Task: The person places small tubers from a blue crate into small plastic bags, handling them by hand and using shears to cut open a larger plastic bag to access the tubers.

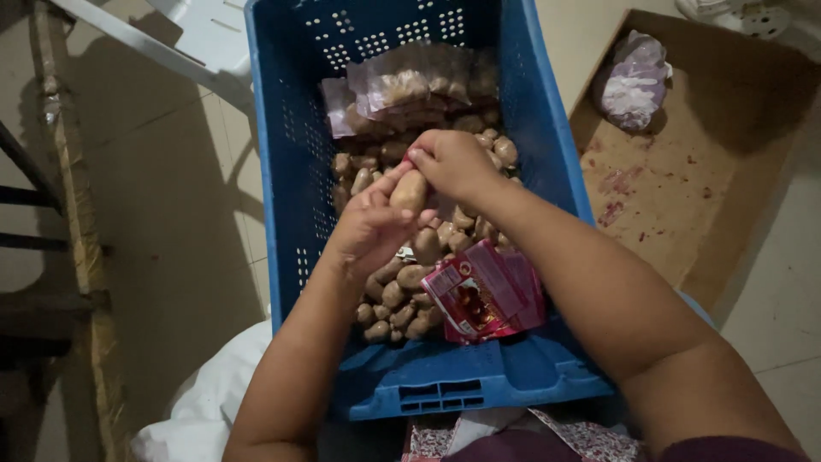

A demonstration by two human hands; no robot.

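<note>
Left hand (pixel 372 227) fingers curled round one brown tamarind pod (pixel 410 192), cupping from below. Right hand (pixel 451 162) fingertips pinch pod's top end. Beneath fingers: loose pod heap (pixel 402 295) in blue plastic crate (pixel 291 128). Red packets (pixel 487 295) just right of left wrist. Clear filled bags (pixel 410 85) beyond fingers.

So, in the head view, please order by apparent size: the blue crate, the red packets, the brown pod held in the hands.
1. Blue crate, clearly largest.
2. Red packets, a small stack inside the crate.
3. Brown pod, held by left hand and right hand, smallest.
</note>
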